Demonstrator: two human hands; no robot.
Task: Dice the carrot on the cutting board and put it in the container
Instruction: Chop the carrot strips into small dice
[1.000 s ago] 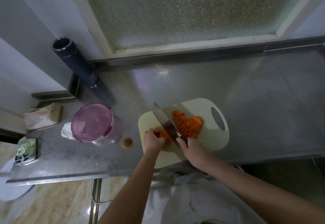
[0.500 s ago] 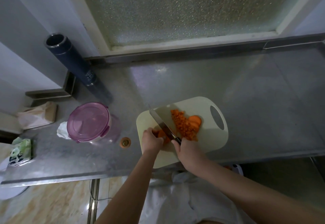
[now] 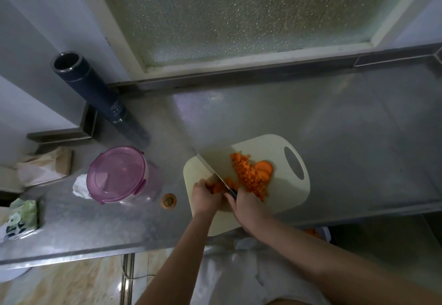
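A cream cutting board (image 3: 282, 199) lies on the steel counter. On it sits a heap of diced carrot (image 3: 248, 175) with a few round carrot slices (image 3: 264, 168) at its right. My left hand (image 3: 204, 197) holds down a bunch of carrot pieces (image 3: 218, 187) with curled fingers. My right hand (image 3: 248, 205) grips the handle of a cleaver (image 3: 215, 168), whose blade stands on the board right beside my left fingers. A round container with a purple lid (image 3: 117, 174) stands left of the board, closed.
A carrot end (image 3: 169, 200) lies on the counter between container and board. A tall dark flask (image 3: 95, 94) stands at the back left. A paper bag (image 3: 45, 167), crumpled white tissue (image 3: 81, 187) and a green packet (image 3: 21, 217) lie at the far left. The counter's front edge (image 3: 71, 254) runs below.
The cleaver has moved slightly between cuts beside my left fingers. Both hands stay at the same spot on the board; the camera view has shifted a little.
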